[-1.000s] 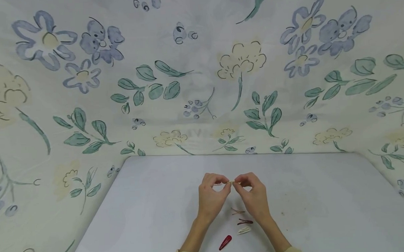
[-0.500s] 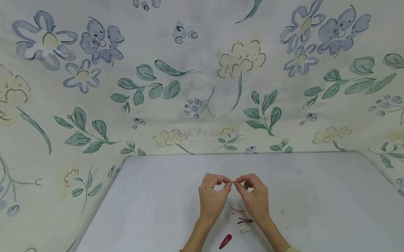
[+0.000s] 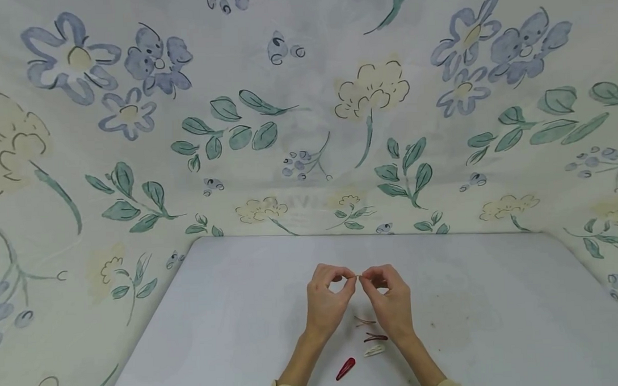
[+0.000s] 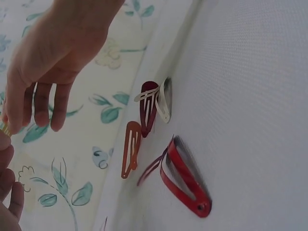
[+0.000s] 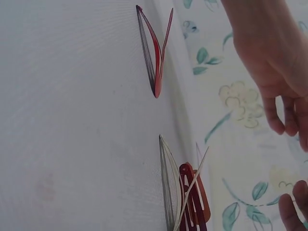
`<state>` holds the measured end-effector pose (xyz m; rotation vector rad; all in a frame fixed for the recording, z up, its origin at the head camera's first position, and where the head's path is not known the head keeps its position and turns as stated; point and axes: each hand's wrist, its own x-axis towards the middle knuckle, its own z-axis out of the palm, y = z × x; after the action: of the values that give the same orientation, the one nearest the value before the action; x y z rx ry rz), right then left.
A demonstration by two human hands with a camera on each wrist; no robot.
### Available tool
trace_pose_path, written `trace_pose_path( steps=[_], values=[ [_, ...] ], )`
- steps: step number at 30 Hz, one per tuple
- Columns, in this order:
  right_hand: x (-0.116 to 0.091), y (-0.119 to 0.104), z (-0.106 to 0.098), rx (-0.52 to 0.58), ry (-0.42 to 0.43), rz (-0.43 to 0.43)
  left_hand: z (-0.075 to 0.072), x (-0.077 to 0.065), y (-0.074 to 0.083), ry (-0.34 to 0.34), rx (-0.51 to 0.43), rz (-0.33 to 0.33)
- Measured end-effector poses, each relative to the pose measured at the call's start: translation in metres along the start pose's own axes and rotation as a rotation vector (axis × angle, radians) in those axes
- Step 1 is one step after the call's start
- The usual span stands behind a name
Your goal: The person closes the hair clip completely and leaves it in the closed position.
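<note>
In the head view my left hand (image 3: 325,306) and right hand (image 3: 393,306) meet fingertip to fingertip above the table. Thumb and forefinger of each pinch a small yellow hair clip (image 4: 6,128), mostly hidden by the fingers. Only a thin sliver of that clip shows between the hands from above. Under them on the table lie an orange-brown snap hair clip (image 4: 131,150), a dark red one (image 4: 147,108) and a cream one (image 4: 164,102), all bent open. Closer to my body is a bright red snap clip (image 4: 185,180), also sprung open.
The white table (image 3: 231,320) carries faint dark specks right of my right hand. Behind and at the sides hangs flower-patterned cloth (image 3: 310,227), meeting the table's far edge. Small dark objects peek in at the head view's bottom edge.
A second ago more of the yellow clip showed between the fingertips; now only a sliver does. Both hands stay nearly in place, and the loose clips have not moved.
</note>
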<state>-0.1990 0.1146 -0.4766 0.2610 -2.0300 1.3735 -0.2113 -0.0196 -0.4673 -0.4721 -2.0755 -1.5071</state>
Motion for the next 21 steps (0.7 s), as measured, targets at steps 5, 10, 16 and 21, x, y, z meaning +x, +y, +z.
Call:
trace_pose_path(
  steps=[5, 10, 16, 21],
  values=[
    [0.001, 0.0, -0.002, 0.012, -0.033, 0.013, 0.0, 0.001, -0.003, 0.005, 0.001, 0.003],
    [0.001, 0.001, -0.004, 0.012, -0.071, 0.034, 0.0, 0.001, -0.005, 0.002, 0.0, -0.006],
    [0.005, 0.0, -0.009, 0.027, -0.135, 0.084, -0.002, 0.004, -0.008, 0.017, 0.016, 0.035],
    [0.008, 0.001, -0.013, 0.034, -0.187, 0.128, -0.005, 0.004, -0.009, -0.016, 0.008, 0.014]
  ],
)
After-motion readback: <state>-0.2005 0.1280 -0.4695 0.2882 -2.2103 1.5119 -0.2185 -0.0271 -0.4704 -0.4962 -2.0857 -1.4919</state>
